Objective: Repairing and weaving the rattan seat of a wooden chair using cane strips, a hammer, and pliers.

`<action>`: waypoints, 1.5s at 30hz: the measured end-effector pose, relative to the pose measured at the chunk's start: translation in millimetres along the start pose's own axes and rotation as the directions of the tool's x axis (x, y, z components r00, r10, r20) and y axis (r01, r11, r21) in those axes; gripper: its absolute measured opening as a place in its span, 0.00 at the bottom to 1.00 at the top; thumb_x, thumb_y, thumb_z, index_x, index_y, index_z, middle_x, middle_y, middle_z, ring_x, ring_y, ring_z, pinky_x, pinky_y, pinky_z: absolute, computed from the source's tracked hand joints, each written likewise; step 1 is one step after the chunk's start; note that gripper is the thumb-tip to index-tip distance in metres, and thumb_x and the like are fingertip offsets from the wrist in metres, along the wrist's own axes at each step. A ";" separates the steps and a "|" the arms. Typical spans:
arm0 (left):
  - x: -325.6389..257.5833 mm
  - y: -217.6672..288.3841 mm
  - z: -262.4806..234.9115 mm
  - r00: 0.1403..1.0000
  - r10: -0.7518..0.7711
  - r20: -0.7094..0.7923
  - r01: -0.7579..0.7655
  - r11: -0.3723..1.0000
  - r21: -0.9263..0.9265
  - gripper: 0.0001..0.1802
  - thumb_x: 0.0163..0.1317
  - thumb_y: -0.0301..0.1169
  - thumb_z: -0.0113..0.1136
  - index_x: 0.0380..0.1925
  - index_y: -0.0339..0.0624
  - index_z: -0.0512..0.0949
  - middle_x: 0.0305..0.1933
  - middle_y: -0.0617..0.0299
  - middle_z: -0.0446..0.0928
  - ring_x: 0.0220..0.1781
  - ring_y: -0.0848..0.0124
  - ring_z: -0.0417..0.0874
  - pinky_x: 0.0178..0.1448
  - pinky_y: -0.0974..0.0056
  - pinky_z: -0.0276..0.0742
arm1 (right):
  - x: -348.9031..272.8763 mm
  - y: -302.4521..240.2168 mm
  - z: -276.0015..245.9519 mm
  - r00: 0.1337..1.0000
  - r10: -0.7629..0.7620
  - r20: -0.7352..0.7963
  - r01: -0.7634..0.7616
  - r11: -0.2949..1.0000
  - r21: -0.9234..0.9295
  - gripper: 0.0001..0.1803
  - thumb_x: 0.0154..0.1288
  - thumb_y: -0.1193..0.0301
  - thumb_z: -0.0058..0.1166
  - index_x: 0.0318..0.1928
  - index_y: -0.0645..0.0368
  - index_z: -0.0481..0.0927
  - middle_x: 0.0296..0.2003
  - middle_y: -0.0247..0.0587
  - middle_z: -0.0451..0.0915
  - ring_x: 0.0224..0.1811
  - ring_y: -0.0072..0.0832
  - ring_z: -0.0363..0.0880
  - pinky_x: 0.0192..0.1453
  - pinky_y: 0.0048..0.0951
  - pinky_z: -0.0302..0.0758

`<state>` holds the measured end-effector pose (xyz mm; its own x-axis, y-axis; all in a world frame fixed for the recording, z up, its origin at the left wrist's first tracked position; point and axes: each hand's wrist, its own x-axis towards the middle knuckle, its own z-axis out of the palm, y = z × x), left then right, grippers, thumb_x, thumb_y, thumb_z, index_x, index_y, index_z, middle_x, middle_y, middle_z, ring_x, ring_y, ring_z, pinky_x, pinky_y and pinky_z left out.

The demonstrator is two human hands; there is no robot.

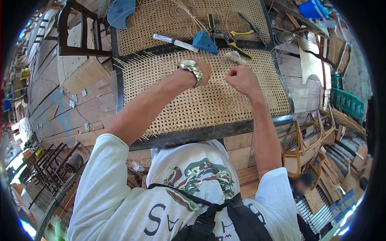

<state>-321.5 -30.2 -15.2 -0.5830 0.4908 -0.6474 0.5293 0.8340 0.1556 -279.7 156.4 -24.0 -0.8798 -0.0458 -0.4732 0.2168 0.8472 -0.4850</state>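
Note:
A woven cane panel (189,104) in a dark frame lies in front of me, with loose cane ends sticking out along its left side. Over its middle, my left hand (204,71), with a metal watch on the wrist, is curled closed, its fingertips turned out of sight. To the right, my right hand (243,80) is closed in a pinch low over the weave; whatever it holds is too small or hidden. Just beyond it rests a crumpled whitish wad (235,57). A blue cloth (205,42) lies past both hands, beside a knife (175,41).
Yellow-and-black pliers (237,47), a screwdriver (211,25) and long loose cane strands (189,12) lie on the far part. A dark wooden chair frame (82,30) stands at the far left. Wooden chair frames (305,140) stand on the right, and a blue bucket (313,9) at the far right.

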 end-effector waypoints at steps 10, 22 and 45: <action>5.3 8.2 18.6 0.997 0.051 -0.064 -0.054 0.998 -0.043 0.10 0.58 0.29 0.57 0.32 0.37 0.85 0.33 0.46 0.85 0.38 0.54 0.89 0.38 0.53 0.84 | -3.5 1.5 1.4 0.999 -0.013 -0.039 0.014 1.000 0.019 0.10 0.50 0.66 0.57 0.30 0.57 0.87 0.29 0.47 0.86 0.32 0.39 0.85 0.41 0.36 0.80; -15.5 -3.6 50.9 0.962 -0.005 -0.274 -0.069 0.963 -0.260 0.16 0.67 0.41 0.57 0.35 0.38 0.82 0.32 0.46 0.84 0.39 0.51 0.87 0.43 0.49 0.81 | 3.0 3.5 30.9 0.999 -0.031 0.025 0.032 0.999 -0.013 0.12 0.55 0.64 0.55 0.35 0.55 0.85 0.31 0.46 0.85 0.35 0.42 0.84 0.42 0.39 0.78; -9.9 -42.8 31.0 0.998 -0.051 -0.022 0.039 0.929 -0.367 0.18 0.70 0.42 0.50 0.39 0.43 0.84 0.36 0.49 0.85 0.39 0.52 0.87 0.44 0.49 0.80 | 26.5 -0.5 49.3 0.991 0.013 0.134 -0.062 0.928 0.368 0.12 0.48 0.66 0.69 0.23 0.62 0.83 0.22 0.39 0.81 0.25 0.24 0.78 0.33 0.29 0.75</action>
<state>-319.3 -78.5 -38.6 -0.6228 0.4534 -0.6375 0.2431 0.8867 0.3932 -282.3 128.7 -72.6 -0.8121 -0.1057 -0.5739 0.4115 0.5937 -0.6915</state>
